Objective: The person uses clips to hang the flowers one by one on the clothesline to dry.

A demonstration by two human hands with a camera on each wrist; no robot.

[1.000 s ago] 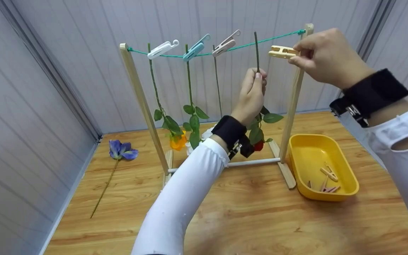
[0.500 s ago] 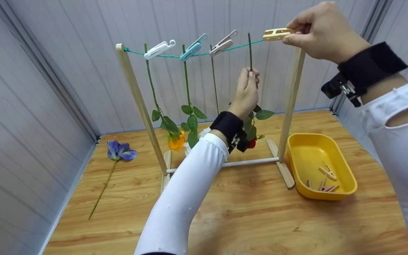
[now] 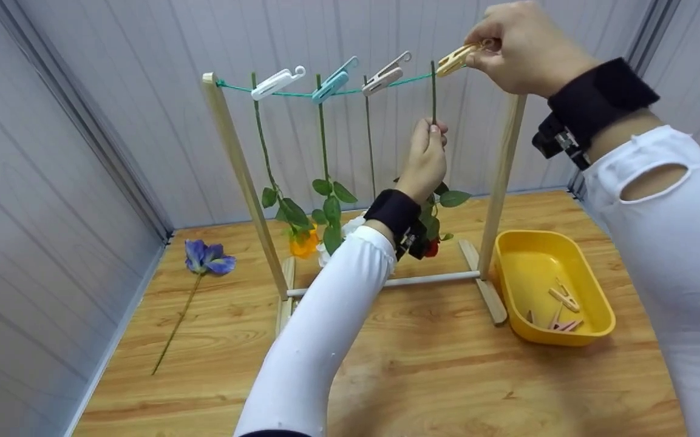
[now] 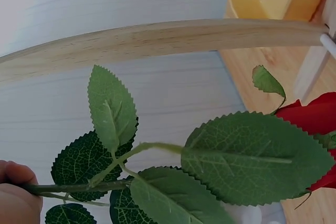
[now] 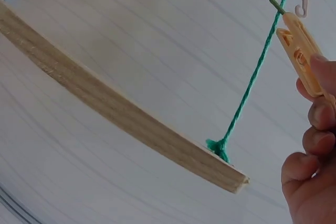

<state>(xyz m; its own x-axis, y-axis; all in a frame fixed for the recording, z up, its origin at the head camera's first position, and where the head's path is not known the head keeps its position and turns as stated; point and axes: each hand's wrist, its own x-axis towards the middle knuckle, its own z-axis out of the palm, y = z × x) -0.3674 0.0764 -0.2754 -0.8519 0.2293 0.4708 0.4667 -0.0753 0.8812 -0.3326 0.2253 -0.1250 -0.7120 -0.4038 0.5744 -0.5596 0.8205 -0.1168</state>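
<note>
My left hand point(image 3: 427, 159) pinches the green stem point(image 3: 433, 91) of a red rose point(image 4: 310, 119) and holds it upright, its tip up at the green string point(image 3: 404, 81). The stem's serrated leaves point(image 4: 247, 156) fill the left wrist view. My right hand point(image 3: 523, 45) pinches a yellow clothespin point(image 3: 454, 59) point(image 5: 299, 59), tilted, with its nose at the string where the stem tip meets it. The string runs between two wooden posts point(image 3: 237, 176) of a small drying rack.
Three flowers hang from the string by white point(image 3: 274, 83), blue point(image 3: 333, 83) and pinkish point(image 3: 386, 74) clips. A yellow tray point(image 3: 526, 255) with several wooden pins stands right of the rack. A purple flower point(image 3: 207, 256) lies on the wooden table point(image 3: 447, 376) at the left.
My right hand carried the yellow pin up and left from beside the right post to the string at the stem's tip and tilted it. My left hand kept holding the stem.
</note>
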